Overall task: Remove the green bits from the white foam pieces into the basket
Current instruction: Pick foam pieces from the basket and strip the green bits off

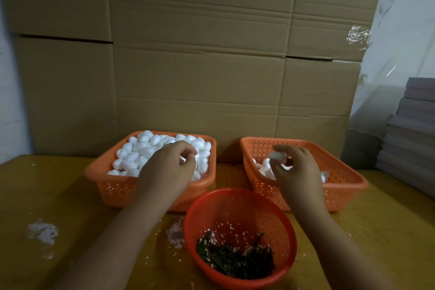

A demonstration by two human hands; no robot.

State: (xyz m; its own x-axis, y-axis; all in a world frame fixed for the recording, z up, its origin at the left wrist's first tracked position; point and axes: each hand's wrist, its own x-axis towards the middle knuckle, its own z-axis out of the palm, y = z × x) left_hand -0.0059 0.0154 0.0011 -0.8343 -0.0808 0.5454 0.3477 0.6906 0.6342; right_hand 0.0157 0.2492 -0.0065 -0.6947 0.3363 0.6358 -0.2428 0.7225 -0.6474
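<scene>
An orange rectangular basket (110,186) on the left is heaped with white foam pieces (141,148). My left hand (169,165) reaches over its right side, fingers curled around a white foam piece there. A second orange rectangular basket (341,172) on the right holds a few white foam pieces (264,167). Above it my right hand (296,169) pinches a white foam piece (276,156) between thumb and fingers. In front, a round red basket (211,200) contains a pile of dark green bits (235,256) mixed with white crumbs.
The baskets stand on a yellow wooden table (58,195) with white crumbs scattered on it. Large cardboard boxes (200,66) form a wall close behind the baskets. A stack of grey flat boxes (409,129) stands at the right edge.
</scene>
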